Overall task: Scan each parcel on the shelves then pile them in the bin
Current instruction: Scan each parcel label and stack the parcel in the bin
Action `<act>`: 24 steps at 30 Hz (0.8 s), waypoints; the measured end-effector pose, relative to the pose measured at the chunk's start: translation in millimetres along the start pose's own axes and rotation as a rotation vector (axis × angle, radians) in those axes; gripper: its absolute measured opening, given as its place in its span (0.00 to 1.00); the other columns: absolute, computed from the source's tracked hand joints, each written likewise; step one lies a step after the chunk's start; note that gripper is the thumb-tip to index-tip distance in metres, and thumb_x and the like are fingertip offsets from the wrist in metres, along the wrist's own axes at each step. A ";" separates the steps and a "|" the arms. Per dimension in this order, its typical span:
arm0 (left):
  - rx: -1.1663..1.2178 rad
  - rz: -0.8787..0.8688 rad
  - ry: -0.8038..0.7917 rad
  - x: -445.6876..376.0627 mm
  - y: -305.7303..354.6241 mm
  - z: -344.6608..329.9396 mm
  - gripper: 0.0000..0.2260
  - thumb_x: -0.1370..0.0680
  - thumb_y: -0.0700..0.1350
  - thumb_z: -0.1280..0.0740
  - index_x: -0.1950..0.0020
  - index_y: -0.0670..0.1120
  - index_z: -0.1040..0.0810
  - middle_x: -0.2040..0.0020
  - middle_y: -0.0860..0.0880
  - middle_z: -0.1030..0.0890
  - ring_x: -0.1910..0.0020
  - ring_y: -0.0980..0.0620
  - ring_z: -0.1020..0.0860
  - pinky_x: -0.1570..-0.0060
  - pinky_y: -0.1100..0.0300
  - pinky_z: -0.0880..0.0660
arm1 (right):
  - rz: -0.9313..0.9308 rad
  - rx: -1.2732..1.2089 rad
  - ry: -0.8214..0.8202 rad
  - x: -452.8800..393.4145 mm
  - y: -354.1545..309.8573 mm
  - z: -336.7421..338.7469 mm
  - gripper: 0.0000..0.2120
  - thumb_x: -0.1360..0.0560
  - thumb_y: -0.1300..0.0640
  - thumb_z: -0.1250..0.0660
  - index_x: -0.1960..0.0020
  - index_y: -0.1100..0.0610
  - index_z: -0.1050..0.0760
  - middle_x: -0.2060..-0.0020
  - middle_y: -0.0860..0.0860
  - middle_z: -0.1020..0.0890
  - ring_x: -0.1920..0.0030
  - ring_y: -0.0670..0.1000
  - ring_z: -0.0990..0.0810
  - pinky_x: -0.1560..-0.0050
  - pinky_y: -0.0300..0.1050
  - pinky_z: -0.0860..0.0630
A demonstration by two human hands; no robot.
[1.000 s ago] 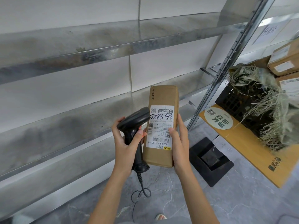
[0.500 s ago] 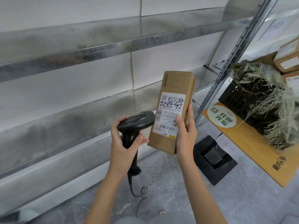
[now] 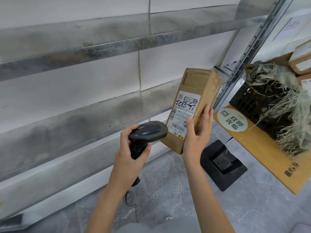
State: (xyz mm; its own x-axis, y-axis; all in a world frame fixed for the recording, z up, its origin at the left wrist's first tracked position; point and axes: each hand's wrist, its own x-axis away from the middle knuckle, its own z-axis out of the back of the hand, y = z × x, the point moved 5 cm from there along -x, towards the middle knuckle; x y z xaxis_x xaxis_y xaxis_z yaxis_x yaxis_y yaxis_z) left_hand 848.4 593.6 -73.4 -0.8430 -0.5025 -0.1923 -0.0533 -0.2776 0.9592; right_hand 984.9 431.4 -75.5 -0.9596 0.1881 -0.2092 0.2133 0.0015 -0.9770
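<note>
I see long metal shelves (image 3: pixel 101 47) to the left of my hands. A black bin (image 3: pixel 262 105) sits to the right of my right hand. My right hand (image 3: pixel 196 132) grips a tilted brown parcel (image 3: pixel 193 105). My left hand (image 3: pixel 131 152) grips the black scanner (image 3: pixel 146 133), right beside the parcel's label (image 3: pixel 183 113).

One handheld scanner (image 3: pixel 148 132) sits beside one long labelled parcel (image 3: pixel 193 105). Right of that parcel: one black crate (image 3: pixel 259 105), two more cardboard parcels (image 3: pixel 301 63), one black stand (image 3: pixel 222 165).
</note>
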 end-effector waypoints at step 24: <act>-0.052 -0.014 -0.054 0.9 -0.4 5.6 0.33 0.23 0.41 0.26 0.36 0.75 0.36 0.43 0.67 0.22 0.59 0.56 0.20 0.53 0.62 0.22 | 0.013 0.184 0.070 0.8 13.5 6.3 0.31 0.20 0.54 0.32 0.23 0.38 0.41 0.20 0.43 0.43 0.31 0.35 0.43 0.26 0.51 0.40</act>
State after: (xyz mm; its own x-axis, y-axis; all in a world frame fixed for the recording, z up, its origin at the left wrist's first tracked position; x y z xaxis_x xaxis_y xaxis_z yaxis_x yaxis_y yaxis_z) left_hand 844.7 597.9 -72.8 -0.8699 -0.4540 -0.1928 -0.0383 -0.3275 0.9441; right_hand 985.8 425.4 -89.1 -0.9405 0.2549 -0.2246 0.1823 -0.1793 -0.9668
